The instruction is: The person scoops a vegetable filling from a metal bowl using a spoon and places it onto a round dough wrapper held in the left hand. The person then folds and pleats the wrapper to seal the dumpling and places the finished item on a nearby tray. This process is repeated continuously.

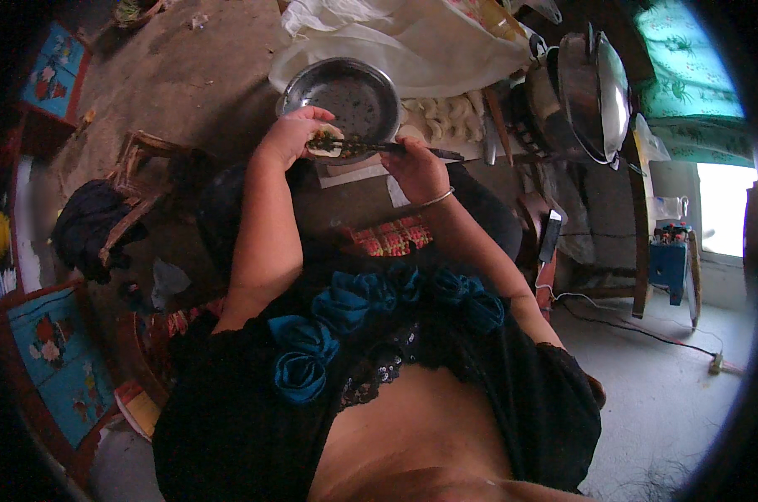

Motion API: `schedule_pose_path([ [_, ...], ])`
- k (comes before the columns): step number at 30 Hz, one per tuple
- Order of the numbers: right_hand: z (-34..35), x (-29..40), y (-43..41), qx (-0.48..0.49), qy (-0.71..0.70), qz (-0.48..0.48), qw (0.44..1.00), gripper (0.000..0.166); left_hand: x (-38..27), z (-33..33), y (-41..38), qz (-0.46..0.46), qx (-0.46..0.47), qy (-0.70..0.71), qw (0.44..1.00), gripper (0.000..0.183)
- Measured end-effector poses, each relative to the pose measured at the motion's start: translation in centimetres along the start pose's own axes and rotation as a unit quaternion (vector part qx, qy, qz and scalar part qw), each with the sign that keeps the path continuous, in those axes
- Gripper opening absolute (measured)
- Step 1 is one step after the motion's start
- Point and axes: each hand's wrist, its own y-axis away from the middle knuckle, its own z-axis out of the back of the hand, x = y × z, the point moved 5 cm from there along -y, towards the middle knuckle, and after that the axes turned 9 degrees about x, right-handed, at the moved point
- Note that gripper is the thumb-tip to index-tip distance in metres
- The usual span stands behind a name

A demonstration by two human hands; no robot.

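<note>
My left hand (291, 135) holds a round dumpling wrapper (324, 145) with green and brown filling on it, over the near left rim of a metal bowl (388, 94). Dark bits of filling cling inside the bowl. My right hand (416, 169) grips a pair of dark chopsticks (382, 147), their tips at the filling on the wrapper. Several shaped dumplings (441, 119) lie in rows on a board to the right of the bowl. A knife (490, 141) lies beside them.
Beyond the bowl spreads a white cloth or plastic sheet (404, 56). A large metal pot with a lid (595, 94) stands at the right. A power strip (549, 235) with a white cable lies on a red wooden edge. A wooden stool (131, 207) with dark cloth is at the left.
</note>
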Motion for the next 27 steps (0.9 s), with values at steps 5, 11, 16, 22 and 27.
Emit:
schedule_pose_path([
  [5,1.4,-0.4,-0.2,0.005,0.022,-0.002,1.0,0.019,0.2,-0.1,0.1,-0.004,0.005,-0.008,1.0,0.019],
  [11,1.7,-0.4,-0.3,0.01,-0.013,-0.005,1.0,0.02,0.5,0.2,0.0,-0.011,0.004,0.001,1.0,0.021],
  [16,0.6,0.3,-0.3,0.033,0.019,0.02,0.999,0.021,0.5,0.3,-0.1,-0.02,0.003,-0.029,0.999,0.023],
  [22,-3.4,1.2,0.6,0.031,0.279,0.145,0.949,0.015,0.5,0.4,-0.2,-0.01,-0.016,-0.055,0.998,0.023],
  [27,-3.8,1.0,0.3,-0.011,0.208,0.108,0.972,0.011,-0.5,-0.5,0.8,-0.006,-0.031,-0.068,0.997,0.022],
])
